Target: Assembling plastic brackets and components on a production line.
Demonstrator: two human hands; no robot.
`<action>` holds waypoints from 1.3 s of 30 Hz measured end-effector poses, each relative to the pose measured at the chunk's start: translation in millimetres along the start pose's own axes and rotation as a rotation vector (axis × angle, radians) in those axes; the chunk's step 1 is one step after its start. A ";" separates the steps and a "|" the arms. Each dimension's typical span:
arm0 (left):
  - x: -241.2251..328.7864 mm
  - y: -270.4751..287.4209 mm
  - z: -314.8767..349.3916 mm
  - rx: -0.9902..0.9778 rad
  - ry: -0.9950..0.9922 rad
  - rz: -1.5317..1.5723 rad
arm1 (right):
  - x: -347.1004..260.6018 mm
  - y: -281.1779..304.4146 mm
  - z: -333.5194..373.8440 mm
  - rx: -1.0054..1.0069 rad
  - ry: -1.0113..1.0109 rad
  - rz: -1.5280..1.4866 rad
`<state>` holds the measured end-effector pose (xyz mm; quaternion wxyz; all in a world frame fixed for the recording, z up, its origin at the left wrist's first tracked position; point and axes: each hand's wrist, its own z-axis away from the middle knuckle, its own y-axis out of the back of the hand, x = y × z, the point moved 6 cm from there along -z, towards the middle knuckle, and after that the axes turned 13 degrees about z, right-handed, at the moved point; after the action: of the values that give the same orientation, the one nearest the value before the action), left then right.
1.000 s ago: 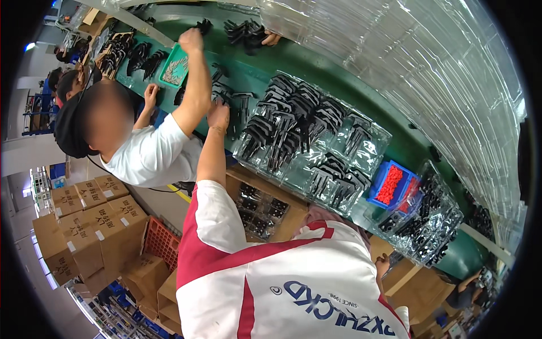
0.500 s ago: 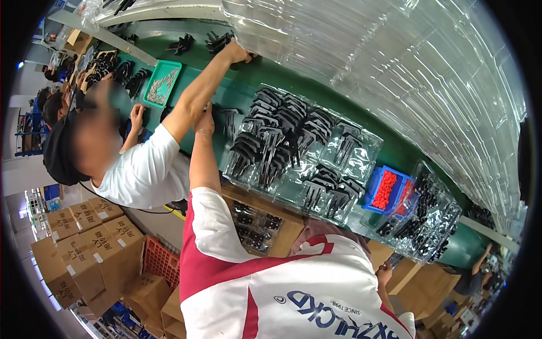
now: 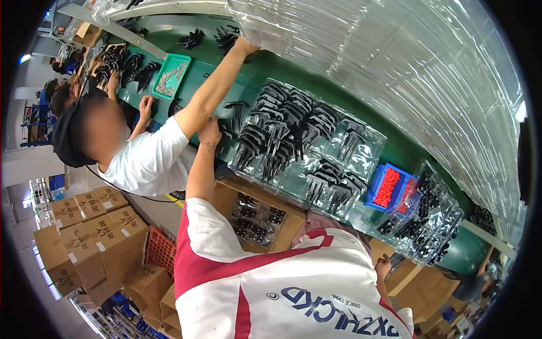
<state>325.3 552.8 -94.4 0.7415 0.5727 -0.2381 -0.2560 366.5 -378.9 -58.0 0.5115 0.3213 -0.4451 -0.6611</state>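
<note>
Long green surface (image 3: 403, 153) running diagonally, partly overhung by a stack of clear plastic trays (image 3: 395, 68). On the surface lie clear blister trays of black parts (image 3: 293, 135), the work in hand. Brown cartons (image 3: 84, 226) stand at lower left. A blue bin of red pieces (image 3: 387, 186) sits just beside the trays. The left hand (image 3: 210, 133) rests at the near tray's edge, though its grip cannot be told. The right hand (image 3: 384, 265) is low by the shirt, its grip unclear. A co-worker's hand (image 3: 245, 46) touches the stack.
</note>
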 end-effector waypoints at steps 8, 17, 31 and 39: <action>61.7 7.6 -15.4 0.163 -0.386 0.026 | 7.2 -14.2 0.2 0.016 0.007 -0.058; 84.6 -11.6 -46.4 0.141 -0.381 0.007 | 17.5 -17.7 16.4 0.025 -0.007 -0.053; -1.9 -27.4 25.0 0.013 0.074 0.228 | 27.3 -39.9 13.1 -0.031 0.009 -0.081; -23.6 4.7 107.9 0.091 0.330 0.220 | 23.1 -45.9 -12.9 -0.037 0.067 -0.107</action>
<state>238.2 490.7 -66.4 0.7673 0.6103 -0.1858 -0.0651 353.7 -400.7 -104.5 0.4960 0.3569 -0.3977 -0.6844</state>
